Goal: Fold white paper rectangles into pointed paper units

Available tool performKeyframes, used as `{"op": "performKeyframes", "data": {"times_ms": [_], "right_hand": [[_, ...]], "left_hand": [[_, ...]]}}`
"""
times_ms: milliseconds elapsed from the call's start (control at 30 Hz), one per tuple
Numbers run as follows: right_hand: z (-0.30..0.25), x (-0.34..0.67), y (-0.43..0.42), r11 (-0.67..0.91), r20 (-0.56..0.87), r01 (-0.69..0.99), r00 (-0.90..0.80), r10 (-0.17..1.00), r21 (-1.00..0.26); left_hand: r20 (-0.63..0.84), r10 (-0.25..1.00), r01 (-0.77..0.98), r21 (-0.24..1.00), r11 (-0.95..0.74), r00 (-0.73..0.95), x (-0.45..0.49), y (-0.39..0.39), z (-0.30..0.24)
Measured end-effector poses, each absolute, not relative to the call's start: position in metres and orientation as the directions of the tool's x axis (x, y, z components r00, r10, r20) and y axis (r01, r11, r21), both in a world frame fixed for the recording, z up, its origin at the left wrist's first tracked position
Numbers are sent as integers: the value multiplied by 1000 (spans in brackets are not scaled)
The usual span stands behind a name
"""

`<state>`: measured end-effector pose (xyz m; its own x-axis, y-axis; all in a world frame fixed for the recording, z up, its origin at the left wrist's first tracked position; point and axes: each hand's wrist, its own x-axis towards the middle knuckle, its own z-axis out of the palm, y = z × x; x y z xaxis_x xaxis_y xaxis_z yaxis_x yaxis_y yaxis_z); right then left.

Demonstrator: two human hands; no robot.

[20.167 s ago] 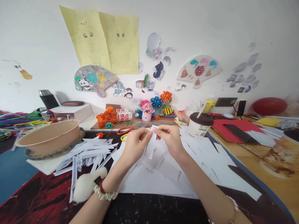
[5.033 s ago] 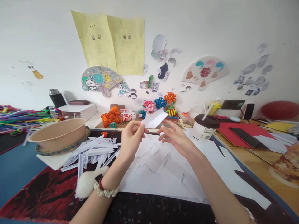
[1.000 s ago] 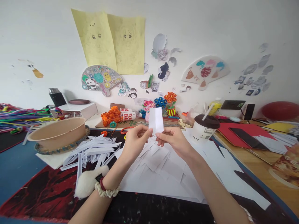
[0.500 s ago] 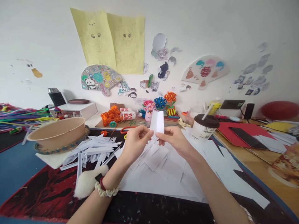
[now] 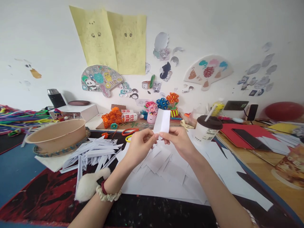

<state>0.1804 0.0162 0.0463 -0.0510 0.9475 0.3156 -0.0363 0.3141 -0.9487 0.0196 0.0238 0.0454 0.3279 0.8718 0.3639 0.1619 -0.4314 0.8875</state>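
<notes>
A small white paper strip point(image 5: 162, 120) with a lengthwise crease stands upright between my hands. My left hand point(image 5: 142, 145) pinches its lower left edge between thumb and fingers. On the lower right, the thumb and fingers of my right hand point(image 5: 178, 141) are closed on the same strip. Below them, loose white paper pieces point(image 5: 158, 161) overlap on larger white sheets point(image 5: 161, 189). A pile of narrow folded paper strips point(image 5: 97, 153) lies left of my left hand. Near my left wrist rests a fluffy white object point(image 5: 89, 185).
A beige basin point(image 5: 55, 136) stands at the left. Scissors with red and yellow handles point(image 5: 129, 131) lie behind my left hand. A lidded drink cup point(image 5: 207, 128) is at the right, near a dark phone point(image 5: 250, 139). Orange pipe-cleaner flowers point(image 5: 114, 117) lie at the back.
The paper strip has tilted slightly to the right and its crease shows more openly. My fingers have drawn closer together at its lower end. The whole view has shifted slightly.
</notes>
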Motion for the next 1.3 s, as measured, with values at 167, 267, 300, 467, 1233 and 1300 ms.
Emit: {"op": "performKeyframes", "data": {"times_ms": [167,267,300,467,1233,1300], "right_hand": [[43,181,18,315,318,-60,-36,947,-947],[42,181,19,324,326,-75,-26,945,-943],[42,182,18,327,330,-83,-23,944,-941],[43,182,17,327,331,-104,-22,943,-939],[43,184,19,316,318,-127,5,948,-940],[43,182,19,319,320,-102,10,948,-942]], "left_hand": [[382,877,130,892,-432,290,22,22,44],[352,879,105,909,-402,322,24,20,45],[343,873,101,912,-398,345,24,19,46],[359,853,82,905,-417,380,25,16,47],[363,871,1,923,-385,331,31,16,41],[375,873,55,910,-410,311,30,17,39]]}}
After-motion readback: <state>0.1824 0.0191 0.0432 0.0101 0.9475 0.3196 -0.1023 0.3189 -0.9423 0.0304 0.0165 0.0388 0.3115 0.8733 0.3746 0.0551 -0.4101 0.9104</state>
